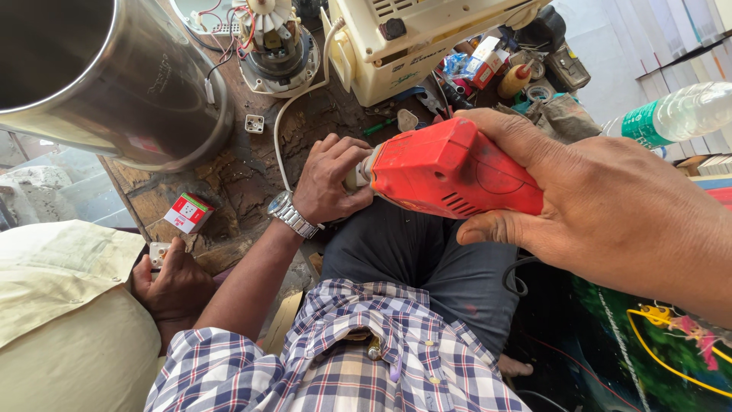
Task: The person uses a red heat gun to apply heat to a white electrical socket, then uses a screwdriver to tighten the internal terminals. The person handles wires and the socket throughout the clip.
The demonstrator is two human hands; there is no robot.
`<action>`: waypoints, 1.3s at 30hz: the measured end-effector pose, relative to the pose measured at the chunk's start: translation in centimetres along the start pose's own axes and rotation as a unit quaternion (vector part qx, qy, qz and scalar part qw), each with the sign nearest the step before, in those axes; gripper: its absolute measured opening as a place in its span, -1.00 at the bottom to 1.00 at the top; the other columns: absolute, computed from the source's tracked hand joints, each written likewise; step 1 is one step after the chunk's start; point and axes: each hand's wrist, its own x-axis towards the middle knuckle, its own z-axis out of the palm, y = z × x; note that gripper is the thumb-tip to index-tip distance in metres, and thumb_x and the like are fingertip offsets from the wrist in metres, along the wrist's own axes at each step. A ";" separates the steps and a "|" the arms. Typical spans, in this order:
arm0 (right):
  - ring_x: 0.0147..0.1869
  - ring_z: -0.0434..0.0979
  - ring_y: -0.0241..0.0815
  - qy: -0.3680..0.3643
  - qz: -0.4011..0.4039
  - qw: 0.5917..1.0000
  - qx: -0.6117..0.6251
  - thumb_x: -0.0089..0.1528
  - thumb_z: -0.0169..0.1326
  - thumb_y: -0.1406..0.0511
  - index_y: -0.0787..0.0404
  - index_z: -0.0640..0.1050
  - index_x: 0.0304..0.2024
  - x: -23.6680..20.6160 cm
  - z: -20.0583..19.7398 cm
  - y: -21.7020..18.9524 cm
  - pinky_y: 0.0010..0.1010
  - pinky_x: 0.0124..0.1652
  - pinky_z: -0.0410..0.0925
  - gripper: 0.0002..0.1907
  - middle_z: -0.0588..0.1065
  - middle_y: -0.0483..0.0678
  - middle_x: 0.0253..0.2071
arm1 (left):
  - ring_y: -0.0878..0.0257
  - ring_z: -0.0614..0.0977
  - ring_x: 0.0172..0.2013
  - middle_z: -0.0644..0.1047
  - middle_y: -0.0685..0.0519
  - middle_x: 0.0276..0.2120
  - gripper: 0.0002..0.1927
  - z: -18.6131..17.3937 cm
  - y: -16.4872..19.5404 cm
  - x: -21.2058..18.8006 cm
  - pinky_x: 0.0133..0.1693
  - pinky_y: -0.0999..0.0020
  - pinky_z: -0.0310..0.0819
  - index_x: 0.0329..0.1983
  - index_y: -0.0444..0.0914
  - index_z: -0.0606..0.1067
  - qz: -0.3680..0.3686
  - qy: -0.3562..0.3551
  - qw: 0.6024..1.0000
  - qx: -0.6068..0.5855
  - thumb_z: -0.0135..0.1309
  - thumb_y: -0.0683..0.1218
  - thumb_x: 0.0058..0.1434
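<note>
A red electric drill lies sideways above my lap. My right hand grips its red body from the right. My left hand, with a metal watch on the wrist, is closed around the pale front end of the drill, and the tip is hidden under my fingers. Below are my dark trousers and checked shirt.
A big steel pot stands at the upper left on a worn wooden bench. An open motor, a cream appliance housing, a white cable and a small red-and-white box are nearby. Another person's hand holds a small white part. A plastic bottle lies at right.
</note>
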 end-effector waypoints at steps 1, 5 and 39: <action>-0.40 0.63 0.12 0.003 -0.002 1.000 0.005 -0.04 0.21 -0.25 -0.28 0.10 0.52 0.1 0.0 0.0 -0.09 -0.28 0.45 0.13 0.56 0.06 -0.56 | 0.07 0.49 -0.13 0.56 0.03 -0.03 -0.46 0.0 0.0 0.0 -0.09 0.19 0.31 0.00 -0.24 0.51 0.001 0.000 1.000 -0.001 0.30 -0.06 -0.11; -0.39 0.63 0.16 -0.011 0.007 1.000 0.005 -0.04 0.24 -0.27 -0.37 0.09 0.52 0.2 -0.2 -0.1 -0.05 -0.27 0.45 0.13 0.56 0.07 -0.56 | 0.08 0.49 -0.14 0.56 0.04 -0.04 -0.46 -0.1 0.1 0.2 -0.09 0.19 0.30 0.00 -0.22 0.51 -0.002 -0.004 1.000 -0.001 0.30 -0.06 -0.11; -0.17 0.63 0.25 0.021 -0.038 0.999 -0.025 -0.05 0.09 -0.29 -0.18 0.10 0.49 0.1 0.0 0.1 0.02 -0.11 0.44 0.12 0.61 0.11 -0.39 | 0.10 0.47 -0.13 0.55 0.09 -0.03 -0.43 0.1 0.6 0.5 -0.10 0.20 0.27 -0.01 -0.19 0.54 -0.007 -0.024 1.000 0.004 0.33 -0.07 -0.17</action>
